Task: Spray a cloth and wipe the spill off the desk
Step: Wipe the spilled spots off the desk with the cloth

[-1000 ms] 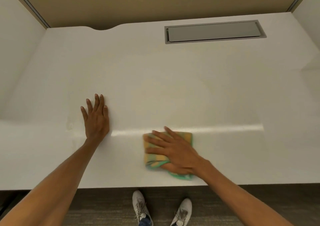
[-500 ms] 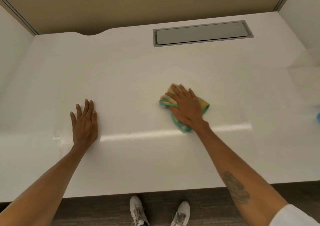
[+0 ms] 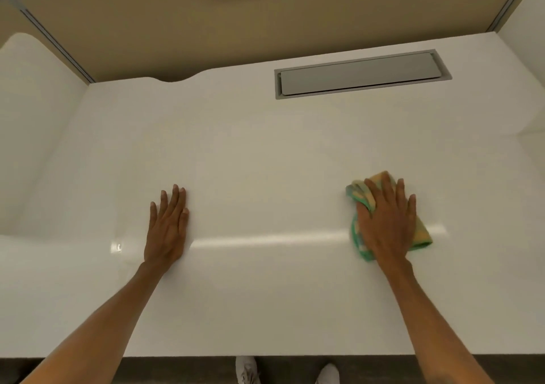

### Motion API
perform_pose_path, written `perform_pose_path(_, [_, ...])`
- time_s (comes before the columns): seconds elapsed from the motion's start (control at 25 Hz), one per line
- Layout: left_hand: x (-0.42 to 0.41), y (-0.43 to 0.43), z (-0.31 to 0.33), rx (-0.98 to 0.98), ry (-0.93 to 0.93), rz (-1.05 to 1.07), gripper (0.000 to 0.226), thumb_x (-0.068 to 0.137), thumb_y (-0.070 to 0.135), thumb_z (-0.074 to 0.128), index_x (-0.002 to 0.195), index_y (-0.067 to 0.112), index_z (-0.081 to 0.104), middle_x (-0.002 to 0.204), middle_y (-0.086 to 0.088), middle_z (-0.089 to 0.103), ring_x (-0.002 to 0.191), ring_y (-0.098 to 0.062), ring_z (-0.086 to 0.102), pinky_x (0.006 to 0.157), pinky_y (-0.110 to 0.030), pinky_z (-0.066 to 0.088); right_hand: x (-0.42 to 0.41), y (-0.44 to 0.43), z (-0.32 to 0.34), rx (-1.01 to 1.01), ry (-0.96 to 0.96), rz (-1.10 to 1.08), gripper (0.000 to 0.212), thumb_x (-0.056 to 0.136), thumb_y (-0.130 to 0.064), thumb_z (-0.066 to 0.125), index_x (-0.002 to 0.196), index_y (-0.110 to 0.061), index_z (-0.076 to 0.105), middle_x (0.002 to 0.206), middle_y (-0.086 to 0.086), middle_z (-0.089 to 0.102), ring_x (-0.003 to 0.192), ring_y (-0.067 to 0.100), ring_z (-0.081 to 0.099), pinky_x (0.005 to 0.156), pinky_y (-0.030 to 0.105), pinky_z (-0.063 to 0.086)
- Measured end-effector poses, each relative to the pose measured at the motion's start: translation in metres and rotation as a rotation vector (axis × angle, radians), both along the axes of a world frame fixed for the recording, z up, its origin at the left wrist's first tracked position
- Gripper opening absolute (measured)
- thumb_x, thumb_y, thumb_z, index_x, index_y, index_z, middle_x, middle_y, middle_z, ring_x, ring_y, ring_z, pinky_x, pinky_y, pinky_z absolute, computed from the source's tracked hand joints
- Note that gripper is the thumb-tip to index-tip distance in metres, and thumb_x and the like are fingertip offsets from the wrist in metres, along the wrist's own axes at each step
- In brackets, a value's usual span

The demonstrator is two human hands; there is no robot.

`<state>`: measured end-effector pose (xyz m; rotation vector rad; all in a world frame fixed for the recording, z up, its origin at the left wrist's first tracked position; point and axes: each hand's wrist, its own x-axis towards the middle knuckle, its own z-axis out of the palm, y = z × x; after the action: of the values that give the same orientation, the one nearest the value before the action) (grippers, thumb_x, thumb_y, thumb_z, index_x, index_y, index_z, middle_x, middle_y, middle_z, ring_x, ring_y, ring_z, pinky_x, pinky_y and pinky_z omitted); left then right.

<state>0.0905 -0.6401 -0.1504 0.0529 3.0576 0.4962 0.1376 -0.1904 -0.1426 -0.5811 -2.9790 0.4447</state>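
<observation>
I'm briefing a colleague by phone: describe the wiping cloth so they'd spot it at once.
Start at the white desk and its grey recessed hatch at the far edge. Nearer than the hatch, the right hand presses flat on the cloth. It is the only coloured thing on the desk: crumpled, yellow and green.

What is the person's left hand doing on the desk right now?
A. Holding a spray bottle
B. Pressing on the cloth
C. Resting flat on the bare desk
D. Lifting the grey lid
C: the left hand lies flat with straight fingers on the white desk, while the right hand presses the cloth.
</observation>
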Motion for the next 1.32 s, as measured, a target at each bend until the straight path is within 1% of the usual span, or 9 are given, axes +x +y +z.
perform_pose_path(0.16, [-0.004,-0.003,-0.004,0.001,-0.006,-0.008,0.052,0.111,0.032,0.017,0.161,0.030,0.003,0.168,0.015,-0.003,0.154,-0.007,-0.013,0.127,-0.038,-0.007,-0.104,-0.009,0.005,-0.030,-0.008,0.008,0.054,0.098,-0.049,0.036,0.147,-0.028,0.042,0.164,0.001,0.024,0.151,0.030,0.017,0.122,0.053,0.013])
perform_pose_path(0.28, [-0.005,-0.004,-0.005,0.001,-0.001,-0.011,0.051,0.111,0.031,0.017,0.161,0.031,0.005,0.168,0.016,-0.002,0.154,-0.006,-0.012,0.127,-0.037,-0.006,-0.142,-0.051,0.006,-0.023,-0.022,0.139,0.053,0.098,-0.052,0.035,0.145,-0.031,0.043,0.164,0.001,0.022,0.152,0.029,0.015,0.123,0.050,0.010])
perform_pose_path(0.4, [-0.004,-0.004,-0.004,-0.001,-0.004,-0.004,0.052,0.110,0.031,0.017,0.161,0.029,0.005,0.168,0.015,0.000,0.155,-0.007,-0.010,0.128,-0.038,-0.005,-0.125,-0.099,0.008,-0.025,-0.028,0.339,0.052,0.098,-0.052,0.036,0.146,-0.034,0.041,0.165,-0.001,0.019,0.153,0.024,0.013,0.124,0.047,0.007])
perform_pose_path(0.56, [-0.004,-0.002,-0.002,-0.001,-0.008,-0.008,0.052,0.110,0.031,0.018,0.160,0.029,0.005,0.168,0.014,0.001,0.155,-0.007,-0.009,0.128,-0.039,-0.003,-0.032,-0.111,0.003,-0.039,0.002,0.452,0.052,0.097,-0.052,0.032,0.144,-0.035,0.046,0.164,-0.006,0.023,0.153,0.020,0.016,0.124,0.045,0.007])
perform_pose_path(0.72, [-0.003,-0.003,-0.002,0.000,-0.004,-0.014,0.053,0.109,0.034,0.015,0.160,0.029,0.006,0.168,0.014,0.001,0.155,-0.007,-0.008,0.128,-0.039,-0.003,0.030,-0.061,-0.008,0.042,0.037,0.164,0.059,0.089,-0.045,0.034,0.144,-0.028,0.049,0.161,0.002,0.032,0.150,0.031,0.024,0.122,0.054,0.012])
perform_pose_path(0.84, [-0.003,-0.002,-0.001,-0.003,-0.006,-0.012,0.055,0.106,0.041,0.009,0.160,0.031,0.006,0.168,0.016,0.000,0.155,-0.005,-0.010,0.127,-0.036,-0.005,-0.007,-0.034,-0.004,0.030,0.016,-0.106,0.062,0.090,-0.045,0.035,0.147,-0.024,0.044,0.162,0.007,0.029,0.151,0.035,0.018,0.122,0.055,0.008])
perform_pose_path(0.96, [-0.004,-0.003,-0.001,0.008,0.002,-0.013,0.055,0.105,0.042,0.008,0.160,0.033,0.007,0.168,0.019,0.000,0.154,-0.003,-0.010,0.127,-0.035,-0.005,-0.082,-0.024,0.002,-0.052,0.025,-0.249,0.060,0.094,-0.044,0.038,0.147,-0.018,0.042,0.163,0.014,0.024,0.151,0.038,0.012,0.122,0.058,0.007])
perform_pose_path(1.16, [-0.003,-0.004,-0.002,0.019,0.018,-0.009,0.054,0.107,0.041,0.010,0.160,0.035,0.007,0.167,0.020,0.000,0.155,-0.004,-0.008,0.127,-0.034,-0.005,-0.182,-0.039,0.002,-0.108,0.067,-0.350,0.059,0.094,-0.044,0.041,0.145,-0.013,0.041,0.163,0.018,0.021,0.151,0.041,0.012,0.121,0.060,0.006])
perform_pose_path(1.32, [-0.005,-0.004,-0.003,0.007,0.023,-0.003,0.053,0.108,0.036,0.014,0.160,0.036,0.004,0.168,0.021,-0.001,0.155,-0.005,-0.008,0.126,-0.034,-0.005,-0.227,-0.068,0.001,-0.111,0.088,-0.248,0.061,0.094,-0.044,0.041,0.146,-0.012,0.040,0.163,0.018,0.020,0.151,0.040,0.012,0.122,0.059,0.006])
